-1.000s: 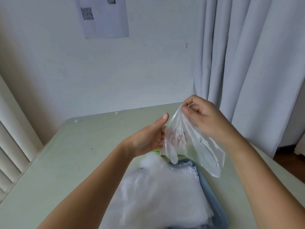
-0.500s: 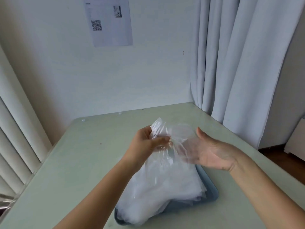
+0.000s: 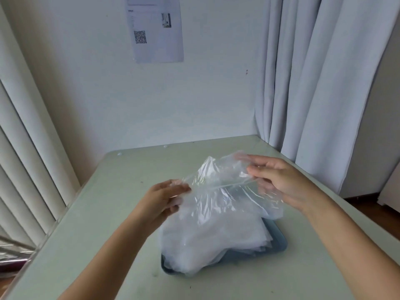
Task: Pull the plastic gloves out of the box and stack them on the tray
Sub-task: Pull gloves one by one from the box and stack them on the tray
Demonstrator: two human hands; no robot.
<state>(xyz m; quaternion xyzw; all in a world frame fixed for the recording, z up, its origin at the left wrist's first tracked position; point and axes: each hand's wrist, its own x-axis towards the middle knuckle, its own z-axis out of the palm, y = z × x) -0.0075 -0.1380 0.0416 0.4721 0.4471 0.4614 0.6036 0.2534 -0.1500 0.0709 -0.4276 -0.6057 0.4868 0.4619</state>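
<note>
A clear plastic glove hangs stretched between my two hands above the tray. My left hand pinches its left edge. My right hand pinches its right edge between thumb and fingers. Below it a pile of clear gloves lies on a grey-blue tray, covering most of it and spilling over the front left rim. The glove box is hidden from view.
The tray sits on a pale green table against a white wall. A grey curtain hangs at the right, pale vertical slats stand at the left. A paper sheet with a QR code is stuck on the wall.
My hands have drawn apart and spread the glove wide between them. The right hand, flat half a second ago, now pinches the glove's right edge. The view has tilted up and back.
</note>
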